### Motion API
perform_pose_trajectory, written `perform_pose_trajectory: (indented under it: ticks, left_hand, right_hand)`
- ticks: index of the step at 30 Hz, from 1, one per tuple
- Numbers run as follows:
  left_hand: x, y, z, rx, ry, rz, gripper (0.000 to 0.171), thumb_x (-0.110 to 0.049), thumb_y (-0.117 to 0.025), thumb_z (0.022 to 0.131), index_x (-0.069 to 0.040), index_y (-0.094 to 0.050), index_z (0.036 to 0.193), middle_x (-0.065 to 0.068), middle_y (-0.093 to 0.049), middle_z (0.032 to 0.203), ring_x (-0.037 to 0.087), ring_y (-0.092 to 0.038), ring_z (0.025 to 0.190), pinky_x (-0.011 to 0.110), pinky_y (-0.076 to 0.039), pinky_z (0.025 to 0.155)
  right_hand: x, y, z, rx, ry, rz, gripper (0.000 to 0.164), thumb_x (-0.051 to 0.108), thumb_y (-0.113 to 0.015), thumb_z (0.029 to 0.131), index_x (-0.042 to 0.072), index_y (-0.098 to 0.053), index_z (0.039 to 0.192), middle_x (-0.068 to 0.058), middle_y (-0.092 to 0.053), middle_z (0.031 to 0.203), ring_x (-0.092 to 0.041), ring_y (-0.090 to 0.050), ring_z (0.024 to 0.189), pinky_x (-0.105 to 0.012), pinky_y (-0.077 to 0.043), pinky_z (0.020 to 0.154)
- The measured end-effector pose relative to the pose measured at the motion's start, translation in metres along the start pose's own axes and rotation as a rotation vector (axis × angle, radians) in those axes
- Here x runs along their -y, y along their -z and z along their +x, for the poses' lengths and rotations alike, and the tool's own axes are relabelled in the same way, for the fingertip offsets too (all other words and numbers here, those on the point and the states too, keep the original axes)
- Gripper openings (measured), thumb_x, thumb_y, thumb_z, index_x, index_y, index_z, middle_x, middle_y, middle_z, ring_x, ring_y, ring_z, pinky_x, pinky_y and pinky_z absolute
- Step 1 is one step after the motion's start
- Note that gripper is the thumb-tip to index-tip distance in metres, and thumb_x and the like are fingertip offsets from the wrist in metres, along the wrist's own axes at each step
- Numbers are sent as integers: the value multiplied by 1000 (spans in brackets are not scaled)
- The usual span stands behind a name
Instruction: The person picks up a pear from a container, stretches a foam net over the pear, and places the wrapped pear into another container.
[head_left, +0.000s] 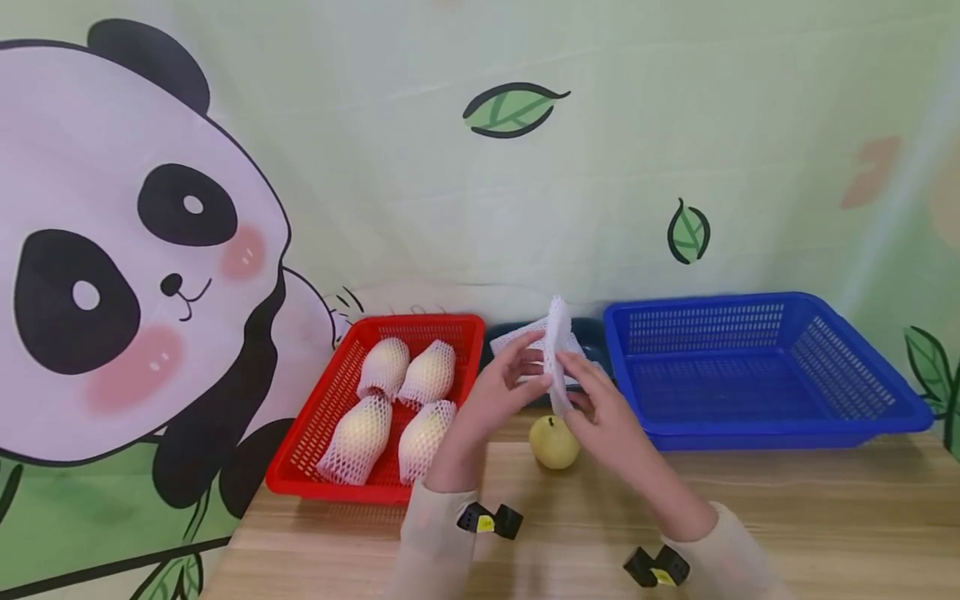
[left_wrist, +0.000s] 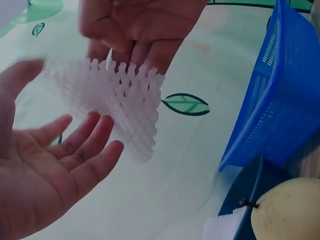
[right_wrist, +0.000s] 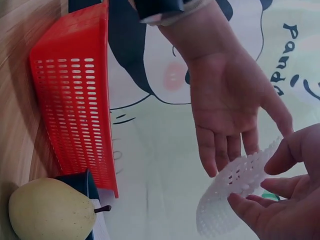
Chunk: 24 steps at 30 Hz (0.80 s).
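A white foam fruit net (head_left: pixel 557 354) is upright between the two hands, above the table. My right hand (head_left: pixel 603 408) pinches it between thumb and fingers, plainest in the right wrist view (right_wrist: pixel 285 195). My left hand (head_left: pixel 502 392) touches its other side with fairly straight fingers, the thumb at its pointed end in the left wrist view (left_wrist: pixel 55 165). Just below the hands, a bare yellow pear (head_left: pixel 554 443) sits on the table, stem up. Behind, a dark teal tray (head_left: pixel 596 337) has more foam netting (head_left: pixel 517 337) in it, partly hidden by the hands.
To the left, a red basket (head_left: pixel 300 454) contains several pale fruits in foam nets (head_left: pixel 427 373); my left forearm overlaps its right side. On the right stands a blue basket (head_left: pixel 720 383). A printed panda cloth (head_left: pixel 390 167) hangs behind the wooden table (head_left: pixel 570 533).
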<state>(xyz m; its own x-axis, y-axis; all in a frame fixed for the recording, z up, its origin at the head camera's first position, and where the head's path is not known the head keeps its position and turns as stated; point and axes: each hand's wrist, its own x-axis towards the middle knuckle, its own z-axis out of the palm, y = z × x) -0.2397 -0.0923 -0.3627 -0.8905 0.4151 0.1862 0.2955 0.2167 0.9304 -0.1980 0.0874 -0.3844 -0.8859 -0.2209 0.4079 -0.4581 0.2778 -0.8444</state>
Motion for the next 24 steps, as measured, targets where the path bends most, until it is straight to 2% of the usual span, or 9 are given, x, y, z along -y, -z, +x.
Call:
perform_pose_trajectory:
  ticks: [3, 6, 10, 15, 19, 24]
  left_hand:
    - [4, 1, -5, 53, -38, 9, 75, -3, -65, 93, -8, -30, 159, 25, -49, 148, 40, -52, 134, 51, -50, 112]
    - [7, -1, -8, 46, -59, 17, 78, -2, -67, 92, -9, -30, 159, 24, -49, 148, 39, -52, 133, 51, -50, 112]
    - [11, -8, -9, -7, -57, 44, 75, -5, -68, 91, -11, -34, 158, 22, -52, 142, 36, -56, 127, 47, -53, 109]
    - [14, -16, -9, -62, -45, 62, 72, -5, -64, 89, -13, -38, 156, 19, -53, 140, 33, -57, 123, 49, -54, 107]
    - [13, -22, -9, -135, -49, 73, 67, -6, -60, 90, -13, -43, 154, 18, -57, 136, 31, -58, 119, 47, -56, 104]
    - [15, -31, -8, -233, -33, 76, 58, -4, -59, 92, -14, -51, 148, 18, -62, 130, 30, -62, 112, 37, -56, 97]
  right_hand:
    - [2, 3, 1, 32, -50, 57, 63, -8, -58, 93, -5, -40, 153, -29, -35, 161, -47, -44, 144, -49, -48, 109]
    - [3, 4, 2, 61, -81, 71, 65, -5, -60, 94, -3, -38, 155, -28, -33, 162, -47, -45, 143, -48, -47, 109]
    - [0, 3, 2, 79, -79, 63, 65, -4, -61, 94, -6, -37, 154, -29, -33, 162, -48, -47, 141, -48, -48, 108]
    - [-5, 0, 1, 72, -67, 31, 65, -5, -60, 92, -8, -38, 153, -30, -33, 162, -48, -45, 143, -52, -48, 108]
    - [-5, -1, 1, 47, -62, 9, 62, -3, -62, 93, -7, -42, 151, -29, -38, 159, -47, -48, 140, -54, -50, 107]
    - [-8, -5, 3, -22, -73, -28, 55, -1, -62, 94, -5, -49, 147, -27, -50, 151, -44, -56, 133, -49, -55, 103]
